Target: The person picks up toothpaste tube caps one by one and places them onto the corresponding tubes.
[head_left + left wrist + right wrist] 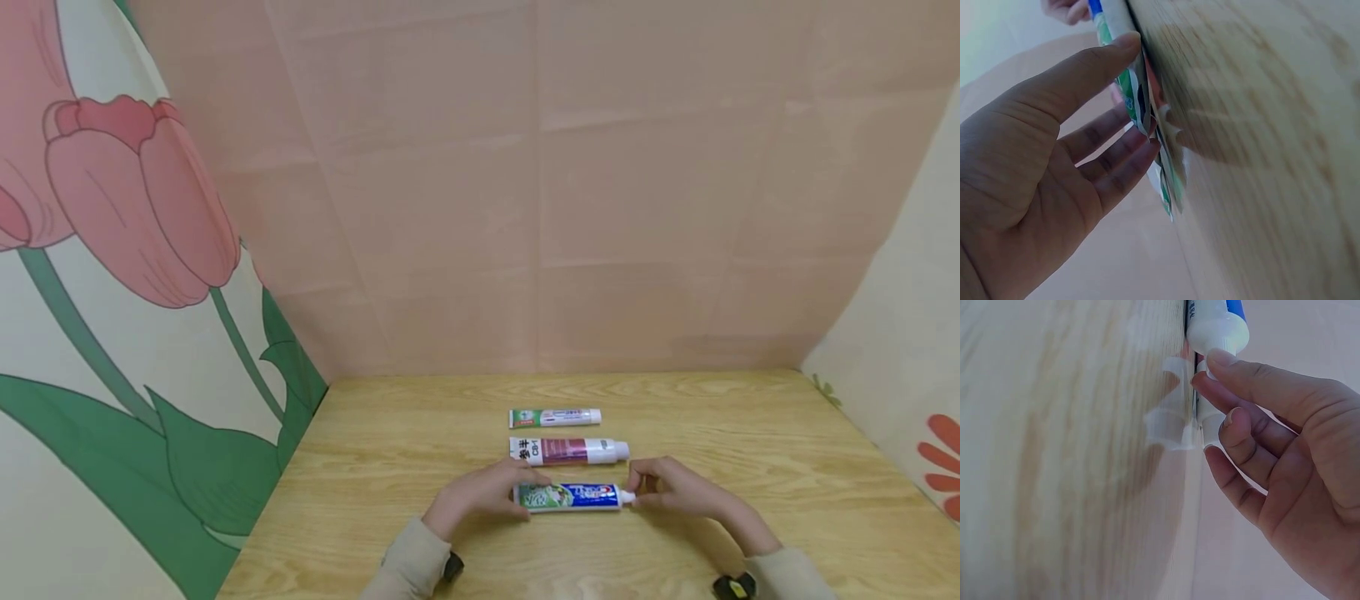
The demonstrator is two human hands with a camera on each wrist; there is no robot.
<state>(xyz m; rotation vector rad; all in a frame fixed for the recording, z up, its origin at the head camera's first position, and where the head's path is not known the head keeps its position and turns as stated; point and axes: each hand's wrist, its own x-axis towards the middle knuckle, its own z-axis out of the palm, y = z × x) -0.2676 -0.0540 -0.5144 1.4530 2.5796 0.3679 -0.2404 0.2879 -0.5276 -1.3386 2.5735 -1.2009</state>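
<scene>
A green and blue toothpaste tube (573, 497) lies sideways nearest to me in the head view. My left hand (487, 492) grips its flat crimped end, thumb on the near side and fingers behind, as the left wrist view shows. At the other end, my right hand (678, 487) pinches the small white cap (627, 497) between thumb and index finger. In the right wrist view, the remaining fingers (1241, 440) of that hand are loosely bent. Just beyond lies a white and purple toothpaste tube (566, 451), its cap also to the right.
A smaller green and white toothpaste tube (555, 417) is farthest back, roughly parallel to the other two. All three lie on a wood-grain table (375, 467). A pinkish cloth backdrop (540, 208) rises behind, and a tulip-patterned wall (142, 208) stands on the left.
</scene>
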